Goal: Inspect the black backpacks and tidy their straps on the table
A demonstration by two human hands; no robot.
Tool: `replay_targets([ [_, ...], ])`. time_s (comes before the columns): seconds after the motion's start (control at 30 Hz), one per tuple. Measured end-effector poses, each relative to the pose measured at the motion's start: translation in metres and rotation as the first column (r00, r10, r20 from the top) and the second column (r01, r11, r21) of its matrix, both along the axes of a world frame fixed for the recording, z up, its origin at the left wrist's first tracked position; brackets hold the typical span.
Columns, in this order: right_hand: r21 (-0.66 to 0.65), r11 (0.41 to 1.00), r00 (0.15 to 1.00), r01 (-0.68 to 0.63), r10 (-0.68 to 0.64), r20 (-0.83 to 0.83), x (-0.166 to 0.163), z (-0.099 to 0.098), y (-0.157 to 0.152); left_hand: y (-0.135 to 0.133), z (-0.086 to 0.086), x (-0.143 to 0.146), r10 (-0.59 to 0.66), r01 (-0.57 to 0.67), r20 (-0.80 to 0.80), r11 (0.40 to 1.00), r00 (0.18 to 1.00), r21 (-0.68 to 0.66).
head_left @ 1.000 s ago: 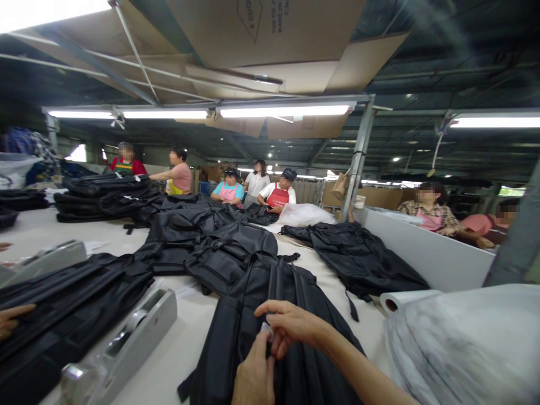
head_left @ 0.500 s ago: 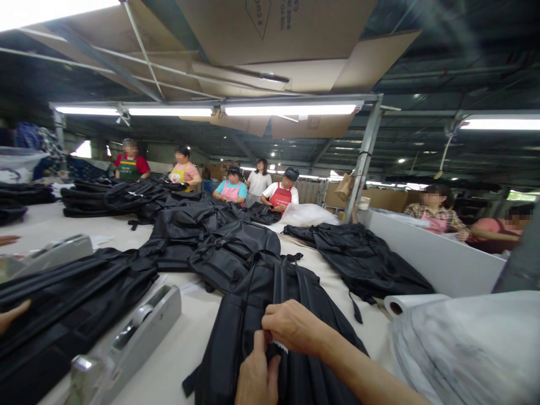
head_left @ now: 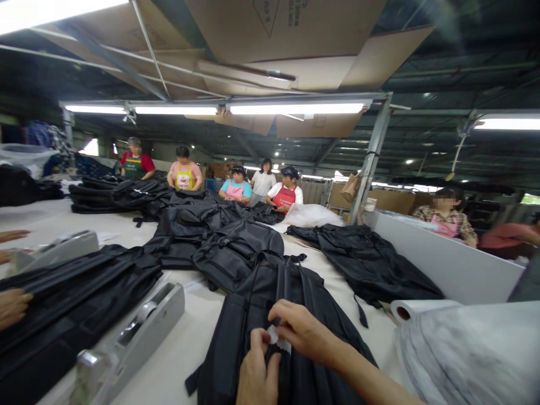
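Note:
A black backpack (head_left: 230, 332) lies in front of me on the pale table, its shoulder straps facing up. Both of my hands meet over its middle. My left hand (head_left: 258, 368) is closed on the dark material there, index fingertip against a small white piece (head_left: 273, 334) that looks like tape or paper. From the right, my right hand (head_left: 301, 332) reaches across and pinches that piece between bent fingers. Part of the white piece shows a jagged edge below my right fingers. What lies under the fingertips is partly hidden.
A grey tape dispenser (head_left: 139, 337) stands left of the backpack, with another dispenser (head_left: 59, 253) farther left. A co-worker's hand (head_left: 14, 308) rests on another black bag (head_left: 84, 304). More black bags (head_left: 240, 247) are piled ahead. A white roll (head_left: 422, 309) and plastic sheeting (head_left: 472, 349) lie right.
My right fingers have lifted and spread slightly, so more of the white piece shows between my hands. The co-worker's hand at left reaches farther into view. The view has shifted slightly.

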State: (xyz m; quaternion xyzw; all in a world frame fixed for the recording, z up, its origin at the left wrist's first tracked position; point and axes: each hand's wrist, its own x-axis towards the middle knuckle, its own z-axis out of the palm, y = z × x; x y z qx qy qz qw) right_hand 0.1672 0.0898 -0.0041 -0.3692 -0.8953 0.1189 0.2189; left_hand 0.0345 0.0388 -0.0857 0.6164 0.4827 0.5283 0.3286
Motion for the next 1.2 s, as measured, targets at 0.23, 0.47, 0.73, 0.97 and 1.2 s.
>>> replay_targets([
  [0.23,-0.223,0.938,0.957,0.265,-0.285,-0.062,0.008,-0.007,-0.013,0.002,-0.006,0.001,0.019,-0.018,-0.010,0.999,1.000,0.042],
  [0.47,-0.600,0.781,0.903,0.172,-0.368,-0.220,0.003,-0.022,-0.003,0.007,-0.016,0.002,0.053,-0.050,-0.029,0.995,0.998,0.082],
  [0.73,-0.696,0.714,0.809,0.080,-0.454,-0.373,-0.011,-0.025,0.006,0.008,-0.021,0.002,0.037,-0.031,-0.054,0.995,0.998,0.097],
  [0.97,-0.744,0.668,0.807,0.019,-0.450,-0.383,-0.008,-0.021,0.008,0.014,-0.029,0.004,0.070,-0.069,0.002,0.992,0.998,0.106],
  [1.2,-0.711,0.702,0.768,-0.055,-0.425,-0.479,-0.007,-0.031,0.004,0.009,-0.025,0.000,-0.024,0.027,-0.022,0.993,0.999,0.117],
])
